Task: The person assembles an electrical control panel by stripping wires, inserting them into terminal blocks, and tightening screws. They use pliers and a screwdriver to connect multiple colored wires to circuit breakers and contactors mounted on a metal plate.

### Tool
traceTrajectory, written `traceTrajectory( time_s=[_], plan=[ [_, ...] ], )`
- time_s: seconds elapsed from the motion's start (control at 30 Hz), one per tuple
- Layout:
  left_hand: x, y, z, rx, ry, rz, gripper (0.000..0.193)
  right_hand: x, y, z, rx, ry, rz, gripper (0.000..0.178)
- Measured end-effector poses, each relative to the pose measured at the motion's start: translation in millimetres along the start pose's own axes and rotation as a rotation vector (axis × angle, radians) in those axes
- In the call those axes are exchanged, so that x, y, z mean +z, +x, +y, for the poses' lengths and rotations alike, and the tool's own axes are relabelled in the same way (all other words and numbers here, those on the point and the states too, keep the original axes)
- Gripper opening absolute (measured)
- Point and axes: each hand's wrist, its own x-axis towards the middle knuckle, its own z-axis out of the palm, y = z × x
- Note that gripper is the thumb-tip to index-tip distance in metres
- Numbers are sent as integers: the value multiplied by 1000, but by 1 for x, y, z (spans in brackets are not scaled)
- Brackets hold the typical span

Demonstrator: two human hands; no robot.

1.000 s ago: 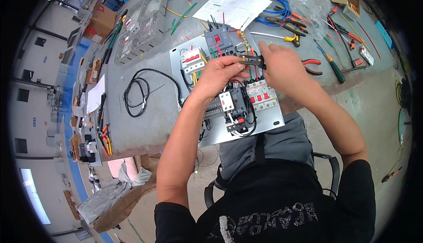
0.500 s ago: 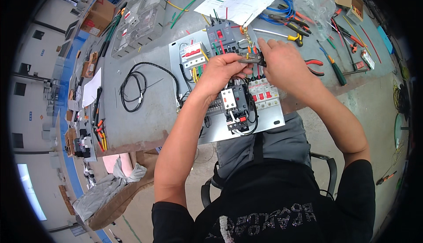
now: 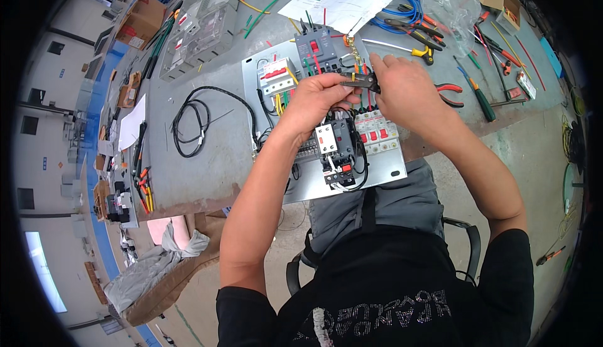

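Far L, blk cable coil (image 3: 176,132) lies on table (image 3: 217,180), then panel (image 3: 308,187) overhangs front edge, w/ wht brkr (image 3: 276,82) at its upper L. L hand (image 3: 312,103) is over panel, thumb & index tog. at pliers' tips, other fingers curled; what they pinch is too small to tell. Contactor (image 3: 342,139) sits below, pliers (image 3: 359,83) are above panel, handles in R hand (image 3: 405,92), fingers wrapped round; red-switch MCBs (image 3: 377,134) sit just below, scrdrvr (image 3: 482,103) further R on table.
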Motion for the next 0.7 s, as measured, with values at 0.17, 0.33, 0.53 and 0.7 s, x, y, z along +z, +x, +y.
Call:
traceTrajectory(
  time_s=[0.17, 0.33, 0.53, 0.7],
  plan=[
    [1, 0, 2, -8, 31, -6, 24, 0, 2, -2, 17, 17, -6, 28],
    [2, -1, 2, 3, 18, -4, 24, 4, 3, 4, -27, 37, 4, 28],
    [3, -1, 3, -10, 43, -1, 23, 0, 3, 5, -39, 26, -3, 27],
    [1, 1, 0, 5, 36, 0, 23, 1, 4, 4, -36, 21, 13, 25]
  ],
)
